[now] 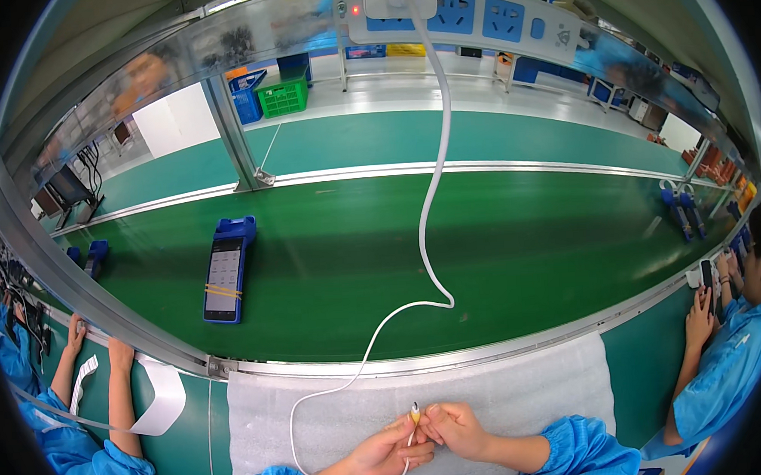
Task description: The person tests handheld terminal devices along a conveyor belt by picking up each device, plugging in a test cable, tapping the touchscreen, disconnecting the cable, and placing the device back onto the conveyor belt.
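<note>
Over foam sheeting (526, 393), left hand (387, 452) is pinching the white cable (422, 235), best steadied; right hand (461, 430) is curling nearby, hold unclear.

At the near side, one left hand (385, 454), one right hand (459, 431) and one white sheet (265, 415) are counted. One white cable (423, 235) is seen, far to near. One blue terminal (226, 276) is counted left of centre, at least two blue devices (679, 217) at right. Far, one power strip (478, 17) and one green crate (284, 97) are seen.

Pale glossy floor (390, 95) beyond — long green belt (338, 257), teal benchtop (547, 136), metal post (232, 132).
</note>
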`<state>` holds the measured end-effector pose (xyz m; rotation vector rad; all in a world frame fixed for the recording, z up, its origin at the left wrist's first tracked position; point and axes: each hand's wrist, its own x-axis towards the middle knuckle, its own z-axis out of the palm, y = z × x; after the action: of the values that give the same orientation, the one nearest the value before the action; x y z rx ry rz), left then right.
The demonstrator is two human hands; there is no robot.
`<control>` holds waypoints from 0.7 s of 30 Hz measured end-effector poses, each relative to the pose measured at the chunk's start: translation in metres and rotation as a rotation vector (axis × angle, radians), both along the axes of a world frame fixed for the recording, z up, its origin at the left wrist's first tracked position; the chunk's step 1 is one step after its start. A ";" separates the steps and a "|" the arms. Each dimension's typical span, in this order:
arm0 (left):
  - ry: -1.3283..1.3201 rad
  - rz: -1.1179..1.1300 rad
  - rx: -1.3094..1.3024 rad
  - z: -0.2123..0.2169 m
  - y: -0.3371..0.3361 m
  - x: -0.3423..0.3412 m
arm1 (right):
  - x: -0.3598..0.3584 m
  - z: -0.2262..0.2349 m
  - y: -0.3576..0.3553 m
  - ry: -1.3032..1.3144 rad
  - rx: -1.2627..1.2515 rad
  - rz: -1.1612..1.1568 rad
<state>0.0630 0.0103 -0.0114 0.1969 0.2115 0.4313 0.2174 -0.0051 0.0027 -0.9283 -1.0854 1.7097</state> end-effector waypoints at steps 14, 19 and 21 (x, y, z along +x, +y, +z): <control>-0.007 -0.019 -0.062 -0.001 -0.003 0.000 | 0.006 -0.013 0.003 0.026 -0.028 0.096; -0.031 -0.049 -0.020 -0.002 -0.003 -0.001 | 0.005 -0.009 0.000 0.001 -0.037 0.080; -0.034 -0.055 -0.043 -0.004 -0.003 -0.001 | 0.005 -0.006 0.000 -0.011 -0.033 0.068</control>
<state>0.0618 0.0072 -0.0157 0.1526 0.1810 0.3748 0.2225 -0.0053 -0.0030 -0.9319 -1.1102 1.7844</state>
